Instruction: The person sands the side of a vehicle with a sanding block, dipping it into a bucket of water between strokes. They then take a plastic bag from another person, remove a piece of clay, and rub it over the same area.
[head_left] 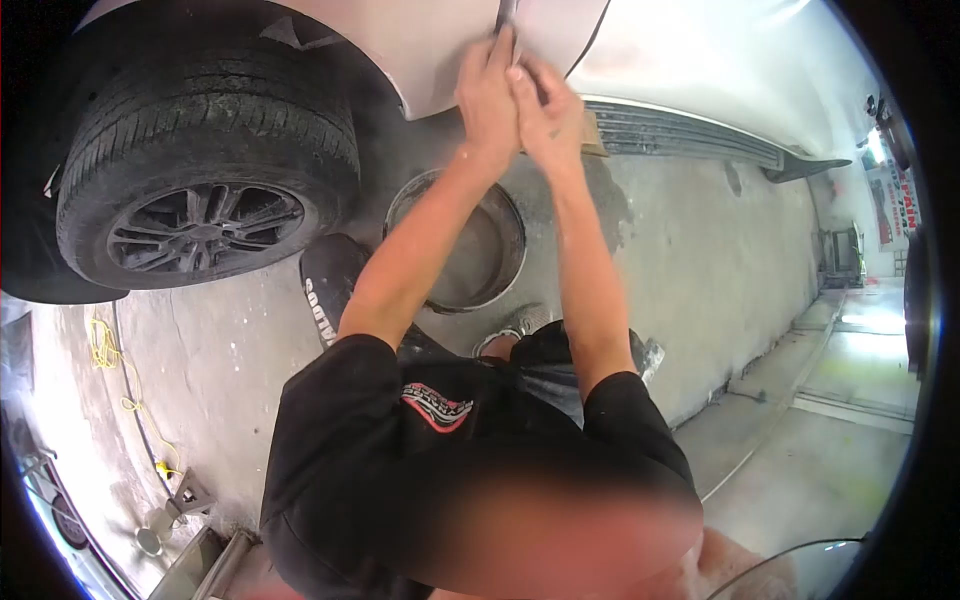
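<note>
Both of my hands are raised together against the pale body panel [425,50] of a vehicle, at the top middle of the head view. My left hand [487,100] and my right hand [550,110] touch each other, with their fingers bent close together beside a dark vertical gap in the panel. A thin edge of something shows between the fingers, too small to name. The hands hide most of it, and the fingertips are partly covered.
A large wheel [205,230] stands at the left. A round metal pan [510,240] lies on the floor under my forearms. A ribbed running board [680,135] extends right. A yellow cord [130,404] lies at the lower left.
</note>
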